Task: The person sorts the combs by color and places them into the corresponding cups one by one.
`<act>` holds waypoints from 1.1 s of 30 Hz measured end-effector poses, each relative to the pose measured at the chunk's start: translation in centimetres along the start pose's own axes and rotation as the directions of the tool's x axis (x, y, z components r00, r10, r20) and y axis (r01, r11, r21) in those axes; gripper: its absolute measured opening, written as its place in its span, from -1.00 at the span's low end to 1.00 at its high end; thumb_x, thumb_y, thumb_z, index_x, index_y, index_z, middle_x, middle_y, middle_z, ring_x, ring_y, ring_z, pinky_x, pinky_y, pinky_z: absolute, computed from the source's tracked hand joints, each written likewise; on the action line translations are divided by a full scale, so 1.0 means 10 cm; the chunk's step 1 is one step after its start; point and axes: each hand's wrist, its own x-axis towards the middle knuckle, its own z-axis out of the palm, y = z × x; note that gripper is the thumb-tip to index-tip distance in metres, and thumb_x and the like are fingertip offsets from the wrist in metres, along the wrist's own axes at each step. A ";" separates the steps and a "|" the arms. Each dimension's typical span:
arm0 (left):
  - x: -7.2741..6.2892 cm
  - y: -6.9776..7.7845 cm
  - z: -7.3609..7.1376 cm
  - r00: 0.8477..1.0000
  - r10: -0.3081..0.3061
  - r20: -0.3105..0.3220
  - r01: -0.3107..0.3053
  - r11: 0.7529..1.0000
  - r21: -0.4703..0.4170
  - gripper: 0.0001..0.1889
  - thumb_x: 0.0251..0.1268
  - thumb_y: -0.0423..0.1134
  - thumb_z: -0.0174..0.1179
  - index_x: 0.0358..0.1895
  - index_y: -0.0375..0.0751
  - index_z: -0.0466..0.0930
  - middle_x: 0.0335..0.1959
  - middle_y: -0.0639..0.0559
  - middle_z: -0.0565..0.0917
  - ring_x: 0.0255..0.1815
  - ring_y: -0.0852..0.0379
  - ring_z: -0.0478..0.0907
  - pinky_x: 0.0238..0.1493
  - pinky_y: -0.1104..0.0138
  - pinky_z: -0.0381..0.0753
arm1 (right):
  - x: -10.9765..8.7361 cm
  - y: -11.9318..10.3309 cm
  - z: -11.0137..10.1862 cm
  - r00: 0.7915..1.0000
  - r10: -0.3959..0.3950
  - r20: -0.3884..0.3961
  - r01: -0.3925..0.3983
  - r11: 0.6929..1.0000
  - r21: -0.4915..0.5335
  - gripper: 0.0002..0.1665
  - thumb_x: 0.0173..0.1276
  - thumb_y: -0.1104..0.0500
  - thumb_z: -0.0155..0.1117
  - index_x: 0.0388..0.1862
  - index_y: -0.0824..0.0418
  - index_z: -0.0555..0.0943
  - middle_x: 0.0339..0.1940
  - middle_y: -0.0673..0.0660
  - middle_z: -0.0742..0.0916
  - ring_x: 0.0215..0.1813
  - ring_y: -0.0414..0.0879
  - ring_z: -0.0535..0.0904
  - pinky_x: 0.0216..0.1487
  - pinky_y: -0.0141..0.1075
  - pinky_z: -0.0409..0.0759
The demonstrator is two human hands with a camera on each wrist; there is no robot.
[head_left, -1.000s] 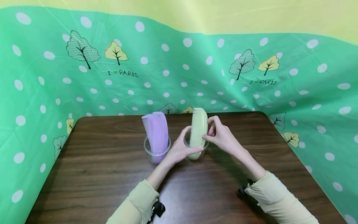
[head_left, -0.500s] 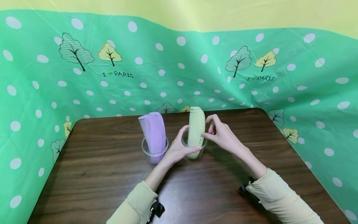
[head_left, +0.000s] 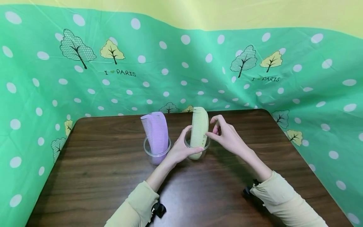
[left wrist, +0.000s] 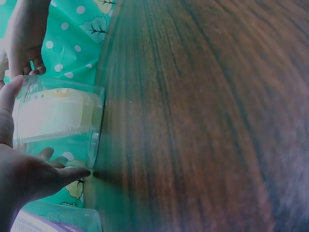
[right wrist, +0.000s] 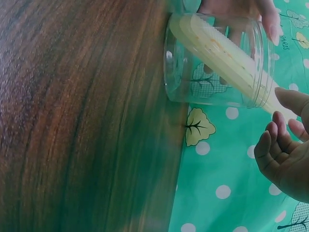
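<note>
A clear plastic jar (head_left: pixel 187 142) stands upright with pale yellow-green combs (head_left: pixel 198 129) leaning in it, teeth to the left. Two overlapping rounded comb ends show through its wall in the right wrist view. My left hand (head_left: pixel 181 150) grips this jar near the rim, thumb across the front and fingers around the far left side. By the combs' right edge is my right hand (head_left: pixel 228 137), thumb tip right at the edge, the other fingers loosely bent behind. In the right wrist view the combs' upper end lies between that thumb and the fingers (right wrist: pixel 273 140).
A second clear jar (head_left: pixel 148 149) with overlapping purple combs (head_left: pixel 158 132) stands just left of my left hand. Both jars are towards the back of the dark wooden table (head_left: pixel 113 176). A green dotted cloth (head_left: pixel 170 56) hangs behind and along both sides.
My right thumb has drawn back from the yellow comb's face to its edge, uncovering small printed marks. My left hand keeps its grip on the jar. The head view has shifted slightly.
</note>
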 end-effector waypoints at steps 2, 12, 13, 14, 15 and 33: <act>0.00 0.01 -0.01 1.000 -0.002 -0.002 0.002 1.000 0.002 -0.02 0.01 0.02 0.59 0.47 0.59 0.16 0.55 0.16 0.34 0.51 -0.02 0.31 0.51 -0.07 0.26 | 0.00 -0.01 0.00 1.000 -0.005 -0.002 0.005 1.000 -0.002 -0.46 0.35 0.11 0.49 0.13 0.10 0.36 -0.47 0.00 0.62 -0.44 -0.13 0.50 -0.35 -0.35 0.46; -0.01 0.00 -0.02 1.000 0.015 -0.004 -0.015 1.000 0.007 0.07 0.02 0.01 0.59 0.57 0.50 0.07 0.60 0.15 0.28 0.55 -0.03 0.27 0.52 -0.10 0.24 | -0.02 -0.03 -0.04 1.000 -0.004 -0.007 0.004 1.000 -0.001 -0.48 0.36 0.13 0.48 0.12 0.11 0.38 -0.48 0.01 0.62 -0.42 -0.12 0.51 -0.33 -0.36 0.47; -0.01 0.00 -0.02 1.000 0.020 -0.002 -0.020 1.000 0.009 0.09 0.02 0.01 0.59 0.58 0.47 0.06 0.61 0.15 0.27 0.56 -0.03 0.26 0.52 -0.10 0.24 | -0.03 -0.03 -0.04 1.000 -0.004 -0.007 0.004 1.000 -0.001 -0.48 0.36 0.13 0.48 0.12 0.12 0.38 -0.48 0.01 0.62 -0.42 -0.12 0.52 -0.33 -0.36 0.47; -0.02 0.00 -0.02 1.000 0.024 0.000 -0.024 1.000 0.010 0.10 0.03 0.00 0.59 0.60 0.46 0.03 0.61 0.15 0.26 0.57 -0.03 0.25 0.53 -0.11 0.23 | -0.03 -0.04 -0.05 1.000 -0.002 -0.008 0.002 1.000 -0.002 -0.48 0.36 0.13 0.48 0.12 0.11 0.37 -0.48 0.00 0.62 -0.42 -0.12 0.52 -0.33 -0.36 0.47; -0.02 0.01 -0.02 1.000 0.028 0.003 -0.028 1.000 0.009 0.12 0.04 0.00 0.59 0.61 0.45 0.01 0.62 0.14 0.24 0.58 -0.04 0.24 0.53 -0.11 0.23 | -0.03 -0.04 -0.06 1.000 -0.001 -0.008 0.001 1.000 -0.002 -0.48 0.36 0.13 0.48 0.12 0.11 0.37 -0.48 0.01 0.62 -0.42 -0.12 0.52 -0.32 -0.36 0.47; -0.16 0.30 -0.07 0.989 0.126 -0.076 -0.099 0.953 0.285 0.06 0.24 0.25 0.37 0.66 0.42 -0.18 0.72 0.19 0.02 0.70 0.02 0.05 0.59 -0.15 0.20 | 0.08 -0.05 -0.12 0.999 -0.035 -0.018 0.035 0.999 -0.031 -0.51 0.38 0.12 0.46 0.12 0.12 0.38 -0.48 0.01 0.62 -0.43 -0.12 0.50 -0.33 -0.35 0.46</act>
